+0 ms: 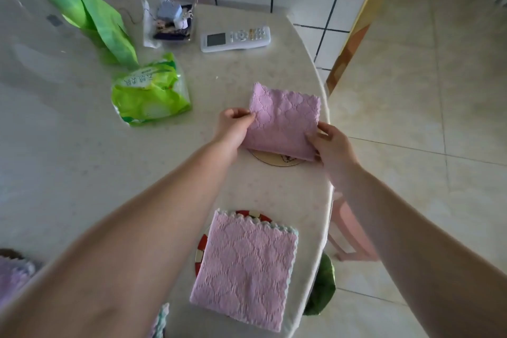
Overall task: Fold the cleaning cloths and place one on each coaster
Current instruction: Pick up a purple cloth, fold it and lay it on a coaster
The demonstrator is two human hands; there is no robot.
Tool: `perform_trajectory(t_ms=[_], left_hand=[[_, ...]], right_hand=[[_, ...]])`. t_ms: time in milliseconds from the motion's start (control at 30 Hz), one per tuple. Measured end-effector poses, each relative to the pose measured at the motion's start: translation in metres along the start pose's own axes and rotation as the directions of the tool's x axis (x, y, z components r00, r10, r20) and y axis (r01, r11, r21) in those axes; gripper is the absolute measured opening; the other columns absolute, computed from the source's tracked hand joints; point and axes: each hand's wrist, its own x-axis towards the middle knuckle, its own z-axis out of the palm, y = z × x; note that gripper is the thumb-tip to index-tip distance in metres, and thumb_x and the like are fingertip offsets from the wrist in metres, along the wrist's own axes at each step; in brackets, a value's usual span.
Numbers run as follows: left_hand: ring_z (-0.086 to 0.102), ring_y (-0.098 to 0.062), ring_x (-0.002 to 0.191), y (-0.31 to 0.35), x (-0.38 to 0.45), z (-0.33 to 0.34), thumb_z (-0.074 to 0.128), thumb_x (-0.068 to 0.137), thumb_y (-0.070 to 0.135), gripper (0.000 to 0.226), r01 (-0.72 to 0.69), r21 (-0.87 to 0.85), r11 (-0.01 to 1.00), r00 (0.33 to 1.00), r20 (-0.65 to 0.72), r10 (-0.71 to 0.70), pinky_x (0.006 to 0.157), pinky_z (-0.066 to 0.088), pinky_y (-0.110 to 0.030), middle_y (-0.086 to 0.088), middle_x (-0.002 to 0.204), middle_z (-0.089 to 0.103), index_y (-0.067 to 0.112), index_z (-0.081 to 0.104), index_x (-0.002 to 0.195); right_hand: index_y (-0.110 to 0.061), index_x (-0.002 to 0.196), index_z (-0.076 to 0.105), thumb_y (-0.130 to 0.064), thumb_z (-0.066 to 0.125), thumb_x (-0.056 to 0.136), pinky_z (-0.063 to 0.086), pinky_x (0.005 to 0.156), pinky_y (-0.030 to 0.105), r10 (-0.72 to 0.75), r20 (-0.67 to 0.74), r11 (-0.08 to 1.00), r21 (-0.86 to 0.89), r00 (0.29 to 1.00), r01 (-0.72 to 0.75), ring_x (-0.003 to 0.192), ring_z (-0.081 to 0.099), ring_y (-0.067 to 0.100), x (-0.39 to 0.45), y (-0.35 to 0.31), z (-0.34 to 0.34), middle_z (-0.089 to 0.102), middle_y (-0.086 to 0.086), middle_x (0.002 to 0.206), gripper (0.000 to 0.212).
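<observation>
A folded pink cloth [282, 121] lies over a round pale coaster [277, 160], whose near rim shows below it. My left hand [233, 126] pinches the cloth's left edge. Its near right corner is pinched by my right hand [333, 145]. Closer to me, a second folded pink cloth [244, 269] rests on a red-and-white round coaster [203, 241], which it mostly hides. More pink cloth [11, 277] shows at the lower left edge, partly behind my left arm.
A green tissue pack [151, 93], a green bag roll [90, 16], a white remote [236, 38] and a small dark tray of oddments [172, 22] lie farther back on the round table [82, 132]. The table's edge curves along the right, with tiled floor and a pink stool [351, 230] beyond.
</observation>
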Motion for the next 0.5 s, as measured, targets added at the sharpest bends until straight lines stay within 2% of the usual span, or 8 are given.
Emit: perform_trajectory(t_ms=[100,167,267,333,400,500], left_hand=[[0.05,0.001,0.061,-0.002,-0.001,-0.004,0.064,0.084,0.007,0.022,-0.096,0.091,0.991,0.995,0.027,0.094,0.054,0.036,-0.007,0.007,0.069,0.054,0.021,0.053,0.07],[0.05,0.006,0.063,-0.005,-0.005,-0.011,0.064,0.085,0.007,0.016,-0.187,0.141,0.972,0.982,0.024,0.186,0.057,0.037,-0.004,0.009,0.073,0.054,0.018,0.054,0.078],[0.054,-0.007,0.075,-0.017,-0.013,-0.025,0.068,0.081,0.013,0.016,-0.295,0.25,0.922,0.954,0.03,0.297,0.071,0.043,-0.015,0.005,0.084,0.058,0.017,0.055,0.089],[0.056,-0.011,0.076,-0.026,-0.017,-0.033,0.071,0.078,0.019,0.018,-0.356,0.347,0.868,0.933,0.08,0.351,0.072,0.044,-0.019,0.002,0.087,0.061,0.018,0.058,0.09],[0.058,-0.014,0.076,-0.033,-0.021,-0.037,0.071,0.078,0.017,0.017,-0.377,0.424,0.823,0.924,0.12,0.362,0.073,0.046,-0.022,0.002,0.086,0.062,0.017,0.059,0.09],[0.06,-0.016,0.075,-0.038,-0.023,-0.039,0.07,0.08,0.016,0.014,-0.359,0.453,0.816,0.932,0.13,0.338,0.077,0.05,-0.033,0.003,0.083,0.063,0.018,0.061,0.09]], right_hand=[[-0.026,0.117,0.057,-0.026,0.064,0.085,0.053,0.085,0.051,-0.096,0.036,0.98,-0.17,0.995,0.101,0.087,0.064,0.022,0.0,0.001,-0.007,0.066,-0.004,0.092,0.033],[-0.027,0.122,0.054,-0.033,0.067,0.081,0.054,0.08,0.042,-0.176,0.017,0.915,-0.366,0.984,0.17,0.085,0.063,0.017,-0.007,0.002,-0.012,0.061,-0.012,0.088,0.043],[-0.03,0.099,0.055,-0.034,0.069,0.079,0.047,0.07,0.029,-0.292,-0.021,0.786,-0.575,0.956,0.227,0.078,0.057,0.012,-0.023,0.011,-0.021,0.06,-0.007,0.088,0.024],[-0.027,0.091,0.056,-0.035,0.07,0.077,0.039,0.065,0.023,-0.305,0.022,0.715,-0.655,0.952,0.244,0.074,0.052,0.01,-0.032,0.016,-0.021,0.058,-0.003,0.092,0.022],[-0.021,0.095,0.06,-0.035,0.07,0.077,0.039,0.07,0.026,-0.299,0.051,0.643,-0.727,0.953,0.241,0.079,0.05,0.013,-0.035,0.019,-0.019,0.052,-0.003,0.096,0.025],[-0.013,0.097,0.066,-0.029,0.067,0.081,0.041,0.077,0.029,-0.304,0.051,0.583,-0.78,0.951,0.228,0.093,0.054,0.023,-0.036,0.022,-0.016,0.053,0.002,0.102,0.023]])
